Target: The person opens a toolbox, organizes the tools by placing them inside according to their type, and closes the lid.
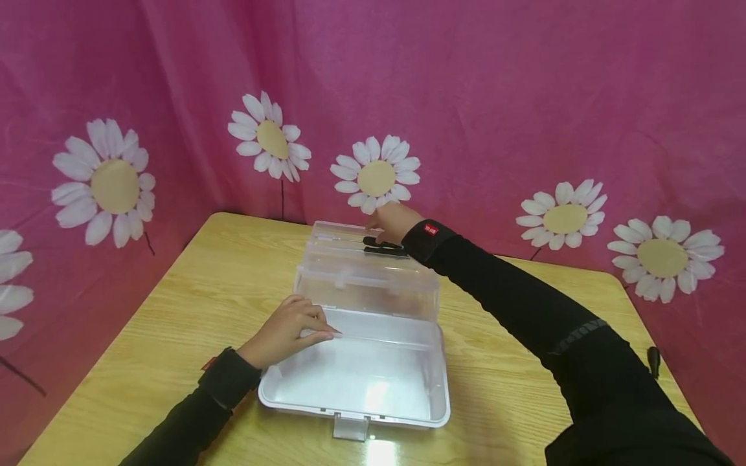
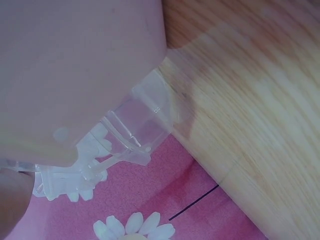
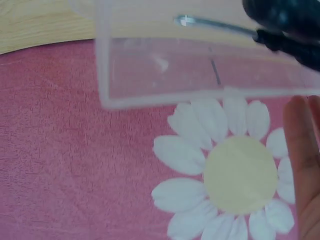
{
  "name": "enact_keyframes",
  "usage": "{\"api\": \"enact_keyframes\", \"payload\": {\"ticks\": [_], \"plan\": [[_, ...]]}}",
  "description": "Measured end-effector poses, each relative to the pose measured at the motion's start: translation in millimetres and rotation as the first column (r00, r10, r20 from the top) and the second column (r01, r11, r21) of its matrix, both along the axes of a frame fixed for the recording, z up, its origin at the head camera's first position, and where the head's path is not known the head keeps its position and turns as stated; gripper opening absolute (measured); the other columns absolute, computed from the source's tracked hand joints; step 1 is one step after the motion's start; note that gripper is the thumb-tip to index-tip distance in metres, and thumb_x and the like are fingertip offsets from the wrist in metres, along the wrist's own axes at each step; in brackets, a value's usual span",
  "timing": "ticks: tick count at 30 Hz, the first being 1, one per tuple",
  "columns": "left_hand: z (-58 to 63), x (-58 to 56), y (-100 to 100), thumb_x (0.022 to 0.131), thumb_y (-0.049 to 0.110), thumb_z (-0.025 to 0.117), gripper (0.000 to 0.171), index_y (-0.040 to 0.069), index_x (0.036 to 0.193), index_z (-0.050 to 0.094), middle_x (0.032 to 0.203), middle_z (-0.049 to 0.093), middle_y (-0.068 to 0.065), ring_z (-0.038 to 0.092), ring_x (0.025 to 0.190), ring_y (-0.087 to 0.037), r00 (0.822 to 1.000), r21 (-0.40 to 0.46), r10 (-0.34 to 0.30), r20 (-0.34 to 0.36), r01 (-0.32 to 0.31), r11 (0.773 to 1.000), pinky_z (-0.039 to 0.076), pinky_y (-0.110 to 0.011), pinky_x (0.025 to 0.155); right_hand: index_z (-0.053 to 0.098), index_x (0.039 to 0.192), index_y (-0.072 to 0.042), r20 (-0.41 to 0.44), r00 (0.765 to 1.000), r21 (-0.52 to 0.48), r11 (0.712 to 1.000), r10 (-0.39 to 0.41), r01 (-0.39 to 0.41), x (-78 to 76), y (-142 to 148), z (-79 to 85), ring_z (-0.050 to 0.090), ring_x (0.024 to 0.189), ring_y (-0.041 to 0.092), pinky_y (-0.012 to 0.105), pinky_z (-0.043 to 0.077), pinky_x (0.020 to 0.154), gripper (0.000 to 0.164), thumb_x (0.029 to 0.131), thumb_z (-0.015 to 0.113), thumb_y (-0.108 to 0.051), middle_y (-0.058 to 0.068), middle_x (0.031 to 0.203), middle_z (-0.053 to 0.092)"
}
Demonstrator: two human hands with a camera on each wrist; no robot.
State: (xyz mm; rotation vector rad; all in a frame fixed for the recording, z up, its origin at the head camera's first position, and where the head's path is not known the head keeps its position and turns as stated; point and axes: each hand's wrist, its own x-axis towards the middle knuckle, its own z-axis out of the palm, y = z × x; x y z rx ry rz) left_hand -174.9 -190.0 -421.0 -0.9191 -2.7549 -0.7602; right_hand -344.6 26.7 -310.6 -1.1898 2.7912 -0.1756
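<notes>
A white and clear plastic case [image 1: 361,378] stands unfolded on the table. Its clear upper trays [image 1: 373,294] lean back behind the white base. Two screwdrivers [image 1: 386,252] with black handles lie in the farthest tray; the right wrist view shows one screwdriver [image 3: 220,26] with a bare metal shaft. Over these handles reaches my right hand [image 1: 396,222], with straight fingers [image 3: 302,160] by the tray's far rim in the right wrist view. Bent over the base's left side, my left hand [image 1: 294,329] holds the case there, thumb and forefinger together. What its fingertips touch is partly hidden.
A clear latch [image 1: 351,427] hangs from the base's front edge. On the right of the wooden table [image 1: 192,304] lies a small black object [image 1: 654,361], its kind unclear. Pink cloth [image 1: 466,97] with daisies surrounds the table at the back and sides.
</notes>
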Motion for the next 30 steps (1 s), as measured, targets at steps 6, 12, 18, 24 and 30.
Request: {"api": "enact_keyframes", "payload": {"ticks": [6, 12, 18, 24, 30], "plan": [[-1.7, 0.5, 2.4, 0.085, 0.034, 0.065, 0.016, 0.024, 0.091, 0.077, 0.078, 0.062, 0.013, 0.053, 0.082, -0.005, 0.999, 0.004, -0.019, -0.044, 0.019, 1.000, 0.036, -0.037, 0.092, 0.069, 0.108, 0.002, -0.031, 0.999, -0.072, 0.997, 0.028, -0.030, 0.8, 22.5, 8.0, 0.066, 0.100, 0.029, 0.036, 0.052, 0.088, 0.032, 0.077, 0.075, -0.006, 0.017, 0.107, 0.070], [0.2, 1.5, 3.0, 0.085, 0.031, 0.066, 0.015, 0.024, 0.092, 0.077, 0.079, 0.062, 0.012, 0.054, 0.085, -0.006, 1.000, 0.000, -0.010, -0.030, 0.010, 1.000, 0.036, -0.038, 0.095, 0.068, 0.108, 0.002, -0.046, 0.999, -0.077, 0.997, 0.019, -0.022, 7.1, 56.2, 11.6, 0.067, 0.093, 0.029, 0.036, 0.053, 0.083, 0.032, 0.077, 0.074, -0.006, 0.017, 0.104, 0.070], [-0.1, 2.9, 3.7, 0.086, 0.032, 0.066, 0.015, 0.025, 0.093, 0.077, 0.077, 0.059, 0.015, 0.051, 0.083, -0.004, 1.000, 0.012, -0.003, -0.003, 0.003, 1.000, 0.035, -0.040, 0.094, 0.067, 0.112, 0.001, -0.021, 0.998, -0.174, 0.983, -0.061, 0.056, 21.0, 104.2, 8.6, 0.066, 0.091, 0.030, 0.035, 0.054, 0.079, 0.039, 0.074, 0.075, -0.001, 0.018, 0.106, 0.069], [-2.1, 3.7, 5.9, 0.086, 0.033, 0.066, 0.015, 0.025, 0.093, 0.077, 0.077, 0.059, 0.016, 0.049, 0.084, -0.004, 1.000, 0.012, 0.002, 0.017, -0.002, 1.000, 0.036, -0.040, 0.093, 0.064, 0.112, 0.005, -0.045, 0.987, -0.181, 0.973, -0.154, 0.143, 41.4, 159.6, -3.5, 0.067, 0.090, 0.032, 0.042, 0.054, 0.079, 0.042, 0.072, 0.078, -0.002, 0.021, 0.106, 0.068], [-0.2, 4.1, 6.3, 0.084, 0.029, 0.068, 0.013, 0.025, 0.093, 0.077, 0.078, 0.060, 0.016, 0.049, 0.084, -0.005, 1.000, 0.021, 0.010, 0.012, -0.011, 1.000, 0.036, -0.039, 0.091, 0.064, 0.110, 0.003, -0.023, 0.971, -0.185, 0.956, -0.236, 0.228, 63.1, 216.7, -21.5, 0.067, 0.086, 0.031, 0.041, 0.055, 0.075, 0.040, 0.072, 0.078, -0.003, 0.020, 0.103, 0.068]]}}
